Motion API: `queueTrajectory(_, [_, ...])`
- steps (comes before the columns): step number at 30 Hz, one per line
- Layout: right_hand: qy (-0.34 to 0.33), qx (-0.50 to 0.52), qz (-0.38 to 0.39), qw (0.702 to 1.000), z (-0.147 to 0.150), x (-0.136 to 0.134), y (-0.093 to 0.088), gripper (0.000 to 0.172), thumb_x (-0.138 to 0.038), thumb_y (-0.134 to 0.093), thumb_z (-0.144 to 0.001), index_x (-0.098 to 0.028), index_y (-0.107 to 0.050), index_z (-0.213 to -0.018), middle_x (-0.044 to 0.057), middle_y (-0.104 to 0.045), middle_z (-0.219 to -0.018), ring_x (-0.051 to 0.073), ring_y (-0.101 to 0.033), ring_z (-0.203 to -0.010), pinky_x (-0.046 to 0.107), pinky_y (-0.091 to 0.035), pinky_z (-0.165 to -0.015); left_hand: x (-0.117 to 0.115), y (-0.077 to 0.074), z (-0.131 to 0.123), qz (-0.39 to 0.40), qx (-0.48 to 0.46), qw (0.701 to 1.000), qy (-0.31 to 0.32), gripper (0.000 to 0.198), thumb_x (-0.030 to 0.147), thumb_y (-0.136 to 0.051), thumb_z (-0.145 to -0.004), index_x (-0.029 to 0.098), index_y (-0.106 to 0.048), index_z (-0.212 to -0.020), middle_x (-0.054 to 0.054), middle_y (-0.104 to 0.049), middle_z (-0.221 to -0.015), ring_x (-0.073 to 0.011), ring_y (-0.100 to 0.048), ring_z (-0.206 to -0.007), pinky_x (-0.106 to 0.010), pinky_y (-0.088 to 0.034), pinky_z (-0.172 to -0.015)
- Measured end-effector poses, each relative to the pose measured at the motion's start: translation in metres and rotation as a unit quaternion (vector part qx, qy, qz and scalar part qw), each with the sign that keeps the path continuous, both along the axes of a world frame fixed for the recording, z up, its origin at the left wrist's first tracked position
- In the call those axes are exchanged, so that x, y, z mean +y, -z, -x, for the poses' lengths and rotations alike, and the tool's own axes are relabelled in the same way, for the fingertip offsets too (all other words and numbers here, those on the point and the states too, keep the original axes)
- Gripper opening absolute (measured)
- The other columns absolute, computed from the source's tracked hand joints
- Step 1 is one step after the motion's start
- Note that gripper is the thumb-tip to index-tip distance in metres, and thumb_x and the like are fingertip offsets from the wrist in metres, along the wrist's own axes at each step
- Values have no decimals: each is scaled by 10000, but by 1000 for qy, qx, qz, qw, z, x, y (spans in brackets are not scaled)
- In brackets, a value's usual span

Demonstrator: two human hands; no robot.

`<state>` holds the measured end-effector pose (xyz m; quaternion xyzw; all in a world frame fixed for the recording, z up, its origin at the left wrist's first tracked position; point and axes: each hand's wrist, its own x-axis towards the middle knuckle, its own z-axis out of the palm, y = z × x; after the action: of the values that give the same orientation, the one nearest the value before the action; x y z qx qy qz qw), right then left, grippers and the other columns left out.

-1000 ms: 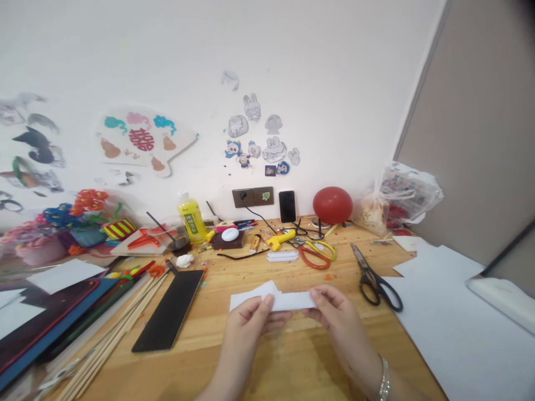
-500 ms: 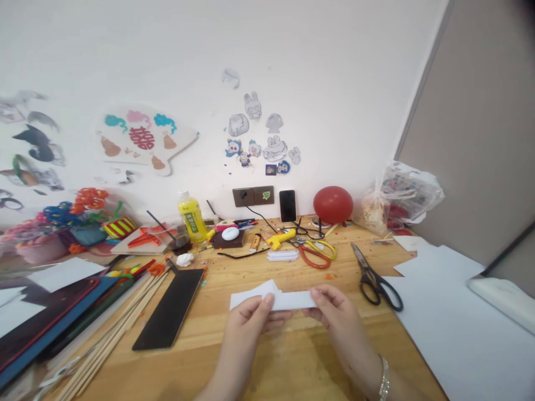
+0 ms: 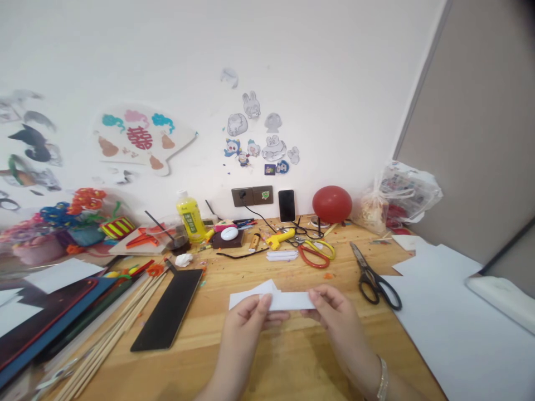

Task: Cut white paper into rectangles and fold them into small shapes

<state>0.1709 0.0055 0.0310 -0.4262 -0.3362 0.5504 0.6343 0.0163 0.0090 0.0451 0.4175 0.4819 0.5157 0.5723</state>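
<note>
A folded strip of white paper [image 3: 291, 301] is stretched level between my two hands, just above the wooden table [image 3: 288, 362]. My left hand [image 3: 251, 317] pinches it near the middle, thumb on top and fingers beneath. Beyond that thumb, a wider angled flap of the paper sticks out to the left. My right hand [image 3: 332, 309] grips the strip's right end between thumb and fingers; a beaded bracelet is on that wrist. Several folded white paper strips [image 3: 282, 255] lie farther back. The fingertips under the paper are partly hidden.
Black scissors [image 3: 371, 281] lie right of my hands, beside large white paper sheets [image 3: 455, 317]. A black flat board [image 3: 169, 312] and wooden sticks [image 3: 112, 334] lie left. Behind are red-and-yellow-handled scissors [image 3: 315, 253], a yellow glue gun [image 3: 280, 238], a yellow bottle [image 3: 191, 218] and a red balloon [image 3: 332, 204].
Both hands keep the same hold on the paper, with hardly any movement. The whole view has shifted very slightly.
</note>
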Motion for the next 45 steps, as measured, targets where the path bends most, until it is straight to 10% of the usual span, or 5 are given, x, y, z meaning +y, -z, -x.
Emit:
queueTrajectory(20, [-86,51,-3,995,10,-8,-4,404,-505,-739,-585,-169,-623,-778,-4,-615,-586,140,-553,-522,247,-457,-492,-3,8,-1,-72,81,993,-40,386,551,-669,-639,165,-663,-630,-24,-677,-541,-185,-632,-504,-250,-516,-547])
queueTrajectory(29, [-102,-65,40,992,29,-18,12,443,-550,-707,-548,-176,-489,-448,-45,-449,-418,107,-415,-450,239,-353,-461,-25,7,-20,-103,89,991,17,374,501,-579,-758,191,-617,-554,6,-595,-420,-145,-567,-412,-212,-455,-462])
queueTrajectory(45, [-167,-157,-15,973,19,-16,22,555,-709,-440,-707,-208,-381,-475,-38,-384,-487,128,-405,-519,265,-343,-551,-19,16,-18,-67,44,995,60,422,541,-574,-744,174,-551,-538,12,-591,-435,-120,-537,-347,-207,-433,-406])
